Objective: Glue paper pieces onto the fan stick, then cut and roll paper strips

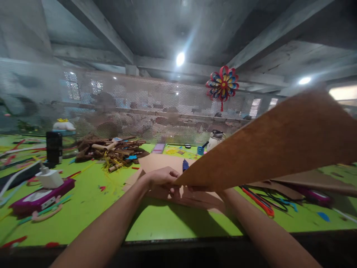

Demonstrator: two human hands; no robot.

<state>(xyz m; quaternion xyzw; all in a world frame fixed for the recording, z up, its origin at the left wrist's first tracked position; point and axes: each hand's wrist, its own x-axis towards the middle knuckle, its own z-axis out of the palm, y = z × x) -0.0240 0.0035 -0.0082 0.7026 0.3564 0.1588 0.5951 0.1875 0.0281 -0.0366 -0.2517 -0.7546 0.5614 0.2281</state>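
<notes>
A large stiff brown sheet, like kraft card [259, 145], is raised and tilted up to the right. My left hand [164, 175] is closed on its lower left corner, thumb and fingers pinching the edge. My right hand [226, 194] reaches behind the sheet's lower edge; only the wrist area shows, and its fingers are hidden. Under my hands lie more brown paper sheets [156, 162] on the green table [156, 225]. A dark blue object [185, 165], its kind unclear, stands just beyond my left hand.
To the left are a purple power strip [41, 197] with a white plug, a black phone-like object [54, 147] and a brown scrap pile [111, 149]. A red-handled tool [259, 203] and cords lie right. A mesh partition [156, 108] stands behind; a paper flower [223, 85] hangs there.
</notes>
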